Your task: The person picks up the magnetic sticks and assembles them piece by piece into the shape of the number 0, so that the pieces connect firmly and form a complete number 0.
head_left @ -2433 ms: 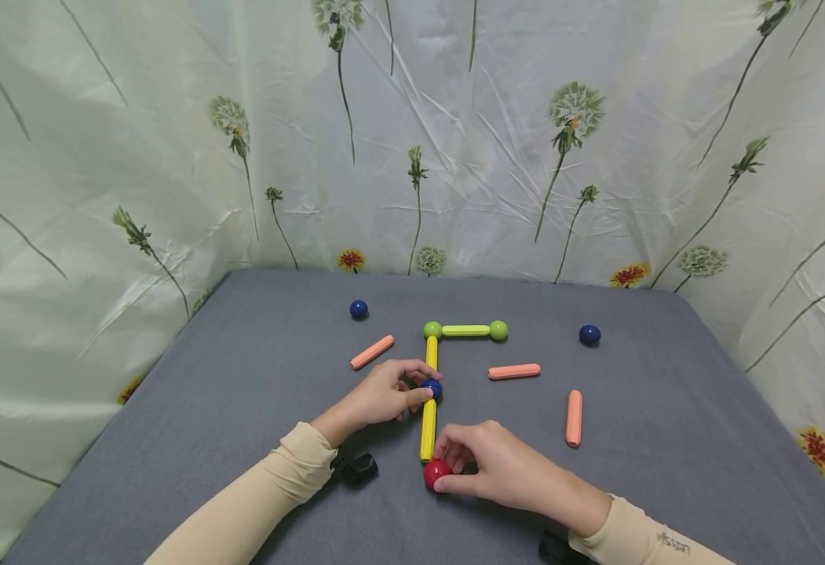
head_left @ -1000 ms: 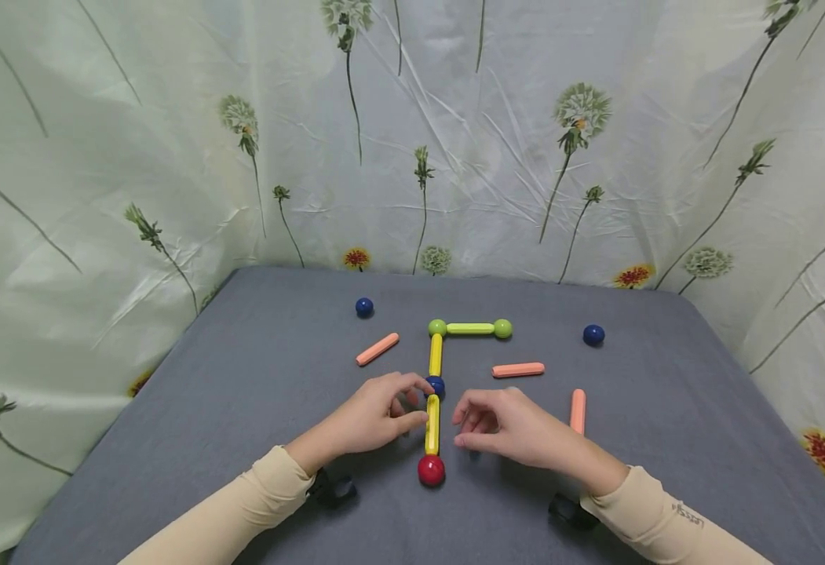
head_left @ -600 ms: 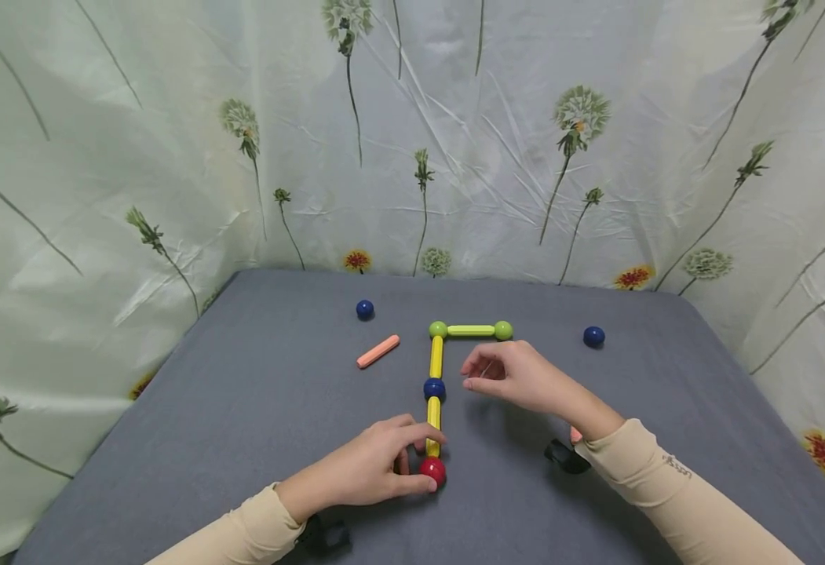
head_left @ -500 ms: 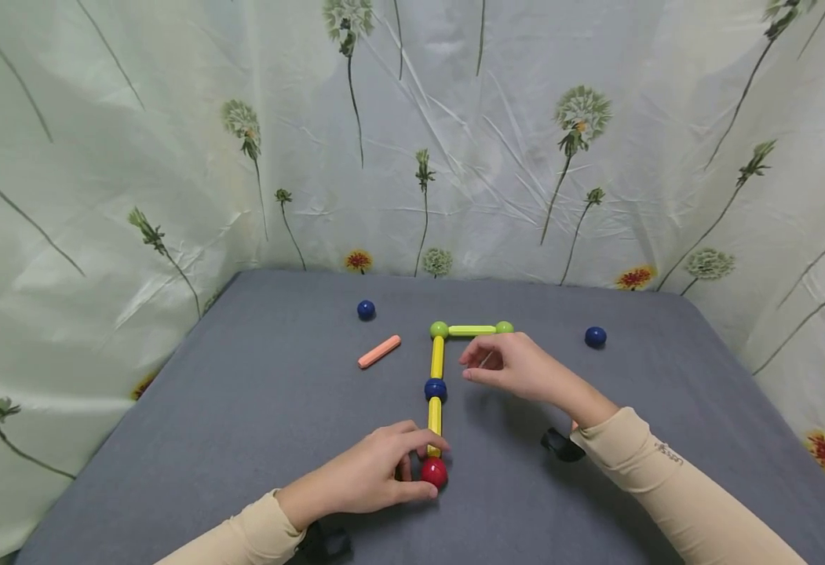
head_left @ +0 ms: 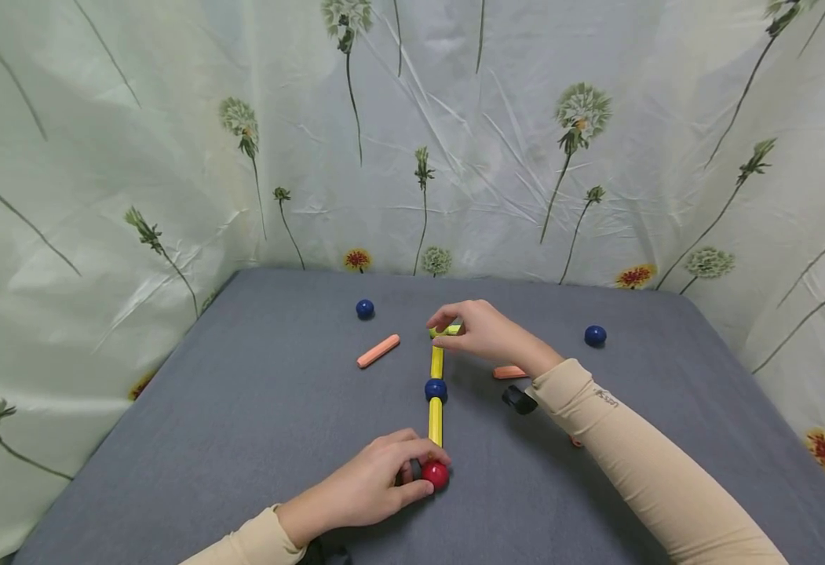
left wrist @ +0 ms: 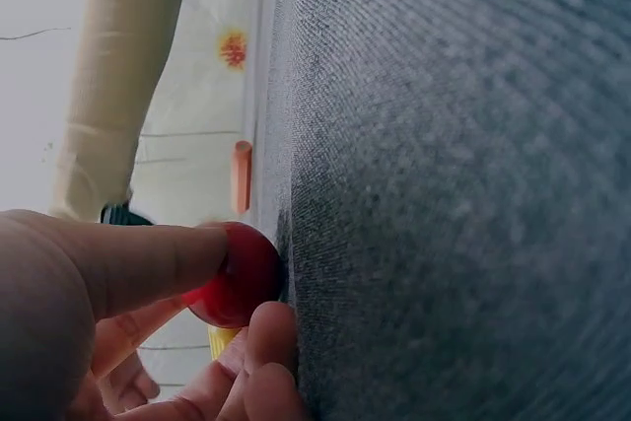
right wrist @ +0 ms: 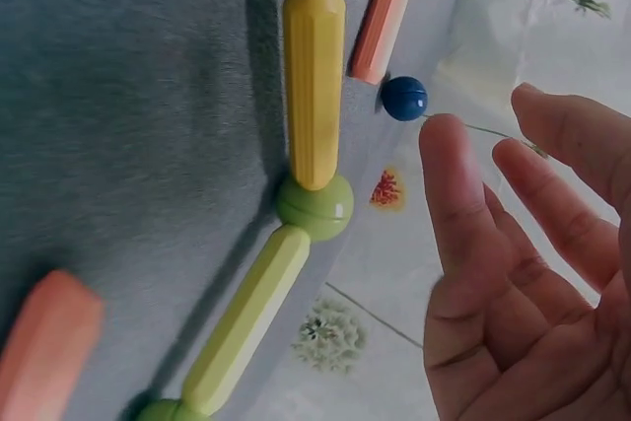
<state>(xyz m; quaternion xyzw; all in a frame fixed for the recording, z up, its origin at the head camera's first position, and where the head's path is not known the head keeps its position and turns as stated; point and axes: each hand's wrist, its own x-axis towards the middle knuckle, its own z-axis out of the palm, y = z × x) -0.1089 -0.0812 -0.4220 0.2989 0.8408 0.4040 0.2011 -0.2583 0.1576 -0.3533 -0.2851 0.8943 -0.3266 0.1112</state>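
Observation:
A chain of toy balls and rods runs up the table. My left hand (head_left: 370, 482) pinches the red ball (head_left: 437, 474) at its near end, thumb and fingers around it in the left wrist view. From there a yellow rod (head_left: 436, 424), a blue ball (head_left: 436, 390) and a second yellow rod (head_left: 437, 362) lead to a green ball (right wrist: 320, 206). A light green rod (right wrist: 246, 317) branches off to another green ball (right wrist: 173, 411). My right hand (head_left: 486, 333) hovers above that corner, fingers loosely bent; in the right wrist view they stand apart from the pieces, holding nothing.
Loose on the grey table (head_left: 278, 408) lie an orange rod (head_left: 378, 351) at left and a second orange rod (head_left: 509, 372) under the right wrist. Another orange rod is mostly hidden by the right forearm. Blue balls (head_left: 365, 309) sit far left and far right. A flowered curtain (head_left: 384, 118) hangs behind.
My right hand has let go of the red ball and moved forward to the green corner. My left hand has left the blue ball and come back to the red ball, now pinching it.

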